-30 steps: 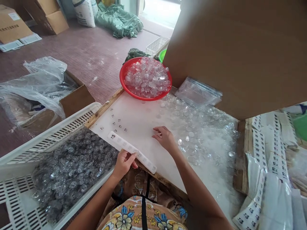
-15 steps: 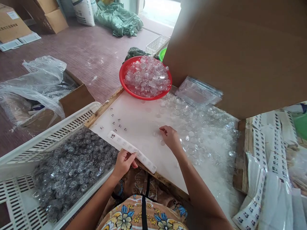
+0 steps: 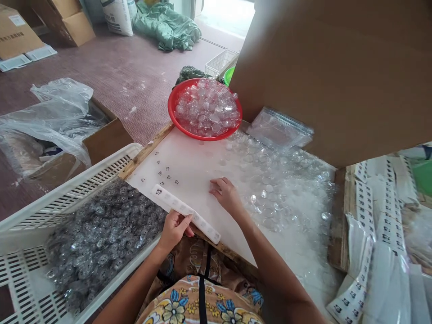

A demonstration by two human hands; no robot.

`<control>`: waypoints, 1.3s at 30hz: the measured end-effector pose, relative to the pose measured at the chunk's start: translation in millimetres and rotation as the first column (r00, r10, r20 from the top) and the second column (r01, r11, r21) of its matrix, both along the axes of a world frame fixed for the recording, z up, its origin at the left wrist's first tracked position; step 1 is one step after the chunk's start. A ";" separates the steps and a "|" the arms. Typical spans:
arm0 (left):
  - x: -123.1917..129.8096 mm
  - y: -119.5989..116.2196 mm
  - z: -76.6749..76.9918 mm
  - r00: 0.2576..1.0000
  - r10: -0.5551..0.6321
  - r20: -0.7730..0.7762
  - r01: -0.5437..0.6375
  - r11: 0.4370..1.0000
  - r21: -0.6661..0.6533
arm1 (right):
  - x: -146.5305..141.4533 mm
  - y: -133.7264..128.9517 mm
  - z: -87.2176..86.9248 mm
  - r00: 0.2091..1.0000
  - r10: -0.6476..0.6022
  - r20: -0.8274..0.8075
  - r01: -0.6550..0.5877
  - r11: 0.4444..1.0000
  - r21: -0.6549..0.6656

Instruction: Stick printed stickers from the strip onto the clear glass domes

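My left hand (image 3: 177, 228) pinches a white sticker strip (image 3: 175, 203) at the near edge of the white board (image 3: 192, 164). A dark panda-like print shows at the strip's far left end. Over the middle of the board is my right hand (image 3: 225, 194), its fingers bent; whether a small clear disc is between them cannot be made out. Many clear discs (image 3: 268, 189) lie spread to the right of it. Several small dark-printed pieces (image 3: 168, 177) lie on the board's left part.
A red basin (image 3: 172, 110) full of clear discs stands at the board's far edge. At left, a white basket (image 3: 135, 150) holds many dark-printed discs. Cardboard (image 3: 330, 81) rises behind the board. Printed sticker strips (image 3: 391, 220) hang at the right, beyond a wooden edge.
My right hand has moved left across the board, away from the spread discs and nearer the strip. My left hand keeps its hold on the strip in the same place.
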State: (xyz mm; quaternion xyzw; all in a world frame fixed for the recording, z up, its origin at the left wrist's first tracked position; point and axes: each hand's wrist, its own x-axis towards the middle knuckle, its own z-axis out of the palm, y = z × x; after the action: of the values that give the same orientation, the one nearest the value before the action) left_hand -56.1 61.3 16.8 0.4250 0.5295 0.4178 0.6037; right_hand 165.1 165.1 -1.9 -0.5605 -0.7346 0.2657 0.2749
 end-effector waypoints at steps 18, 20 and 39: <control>1.2 0.7 3.6 1.000 0.023 -0.014 -0.023 1.000 0.001 | -1.2 -12.4 -1.4 0.997 -0.003 0.075 -0.005 0.994 0.112; 1.6 0.9 3.7 0.999 0.033 -0.010 -0.033 0.999 -0.005 | 6.4 -14.2 -0.9 0.996 -0.024 0.082 0.015 0.994 0.108; 0.7 1.2 3.9 1.000 0.010 -0.013 -0.009 0.999 0.034 | -32.6 3.8 -0.3 0.959 0.055 0.278 -0.084 0.992 0.090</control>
State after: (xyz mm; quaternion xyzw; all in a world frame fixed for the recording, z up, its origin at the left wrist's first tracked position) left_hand -55.4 62.5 20.7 0.4352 0.5283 0.4268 0.5911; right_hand 132.5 168.9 -2.2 -0.5511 -0.7975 0.1572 0.1886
